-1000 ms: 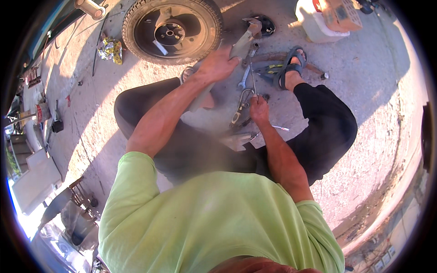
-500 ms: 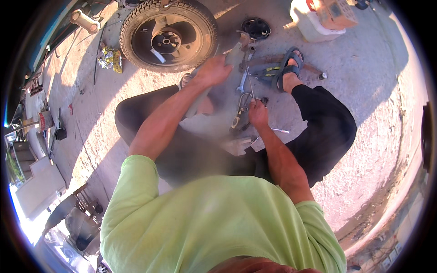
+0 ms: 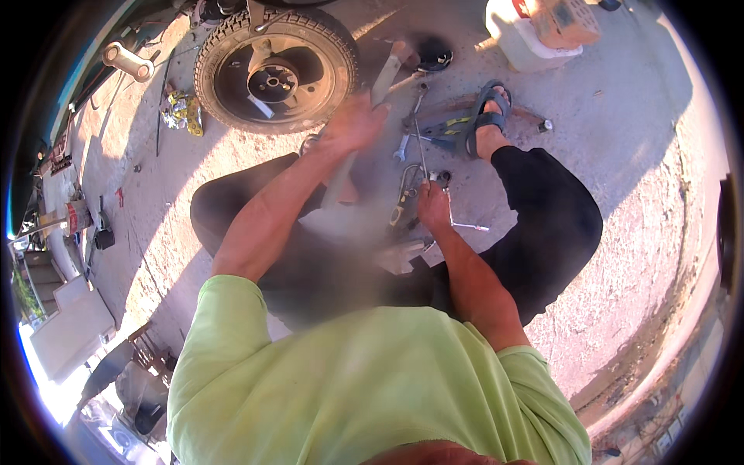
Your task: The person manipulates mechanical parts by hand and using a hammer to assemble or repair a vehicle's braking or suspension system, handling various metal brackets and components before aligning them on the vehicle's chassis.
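Note:
My left hand (image 3: 356, 125) is closed round a long grey-handled tool (image 3: 385, 80) that looks like a hammer, with a brownish, blurred head. Its head is apart from the rod in my other hand. My right hand (image 3: 434, 204) grips a thin metal rod (image 3: 421, 143), which points away from me along the ground. The rod's far end lies near a small ringed metal piece, and I cannot tell whether they touch. Close by lie an open-end wrench (image 3: 401, 147), pliers with dark and green handles (image 3: 449, 126) and an L-shaped socket wrench (image 3: 470, 226).
A spoked wheel with its tyre (image 3: 275, 77) lies flat at the far left. Beyond the tools are a round black part (image 3: 435, 56) and a white container (image 3: 531, 43) with a brown box (image 3: 564, 22) on it. A crumpled yellow and silver wrapper (image 3: 183, 114) is left of the wheel.
The hammer-like tool has swung up and away from the rod, its head now further off. My right hand keeps its hold on the rod. The whole view has shifted slightly.

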Demonstrator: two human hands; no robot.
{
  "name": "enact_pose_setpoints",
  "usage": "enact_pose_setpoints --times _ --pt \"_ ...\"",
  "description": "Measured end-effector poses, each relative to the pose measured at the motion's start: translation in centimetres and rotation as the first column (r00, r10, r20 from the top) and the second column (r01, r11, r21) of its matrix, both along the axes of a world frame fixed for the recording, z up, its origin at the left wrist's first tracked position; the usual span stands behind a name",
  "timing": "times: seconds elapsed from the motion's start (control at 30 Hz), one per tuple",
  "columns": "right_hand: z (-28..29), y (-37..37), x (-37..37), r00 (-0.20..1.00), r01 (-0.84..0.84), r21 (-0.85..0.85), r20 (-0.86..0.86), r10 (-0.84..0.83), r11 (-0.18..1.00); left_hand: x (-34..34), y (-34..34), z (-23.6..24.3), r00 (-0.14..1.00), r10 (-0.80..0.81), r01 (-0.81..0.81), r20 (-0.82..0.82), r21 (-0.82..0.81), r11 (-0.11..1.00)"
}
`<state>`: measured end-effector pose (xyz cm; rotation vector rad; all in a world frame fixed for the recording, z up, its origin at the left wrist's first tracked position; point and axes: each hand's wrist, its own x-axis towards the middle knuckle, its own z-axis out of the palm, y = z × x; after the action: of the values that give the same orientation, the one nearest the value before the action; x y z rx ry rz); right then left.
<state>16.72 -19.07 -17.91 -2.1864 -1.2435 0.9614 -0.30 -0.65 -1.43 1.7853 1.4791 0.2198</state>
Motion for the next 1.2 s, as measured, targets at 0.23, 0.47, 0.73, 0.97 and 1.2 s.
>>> enact_pose_setpoints --times 0.23,0.47,0.73,0.97,1.2 --pt "0.4 -0.7 0.8 0.996 0.051 0.05 -0.075 -0.047 0.997 0.0 -2.2 2.9 0.992 -0.101 0.089 0.075 0.159 0.983" --pt "0.4 -1.5 0.4 1.0 0.005 -0.005 -0.005 -0.005 1.0 -1.2 -3.0 1.4 0.993 -0.095 0.086 0.074 0.114 0.99" --pt "0.7 -1.4 0.2 0.996 -0.056 -0.061 0.06 0.06 0.997 -1.3 -2.8 1.3 0.992 -0.11 0.104 0.057 0.108 0.989" --pt "2.5 -0.6 0.4 0.993 -0.081 -0.085 0.081 0.088 0.993 -0.7 -2.4 -1.4 0.99 -0.128 0.134 -0.064 0.113 0.984" --pt "1.9 -0.9 0.8 0.992 -0.119 -0.093 0.034 0.123 0.989 -0.3 -1.2 -0.5 0.983 -0.166 0.172 -0.081 0.072 0.982"
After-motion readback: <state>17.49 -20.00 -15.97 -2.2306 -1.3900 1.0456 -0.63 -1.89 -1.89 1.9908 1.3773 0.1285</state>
